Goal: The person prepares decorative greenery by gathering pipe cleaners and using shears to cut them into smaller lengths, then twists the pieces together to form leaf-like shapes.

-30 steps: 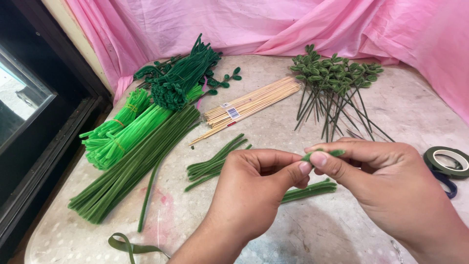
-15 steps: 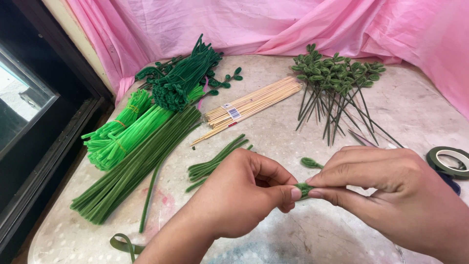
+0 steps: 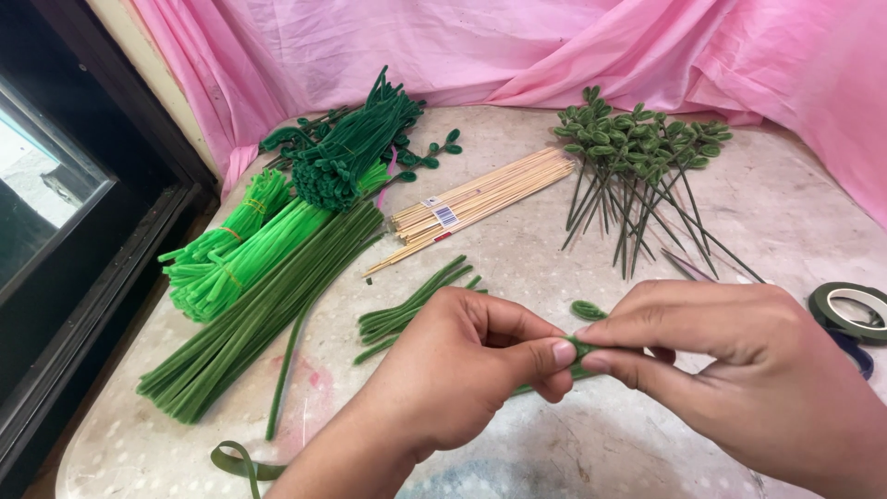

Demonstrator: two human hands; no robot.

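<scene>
Hands (image 3: 573,370) (both pinching) midtable; table edge (image 3: 120,370) left

Green pipe cleaner piece pinched between two hands

The dark green pipe cleaner piece (image 3: 580,349) is short and fuzzy, lying roughly level above the bench, both ends hidden by fingertips, with only a small middle stretch showing between them.

left hand (image 3: 462,365): bare, no ring, short plain nails
right hand (image 3: 739,370): bare, no ring, no glove
forearms: bare, no sleeves showing
</scene>
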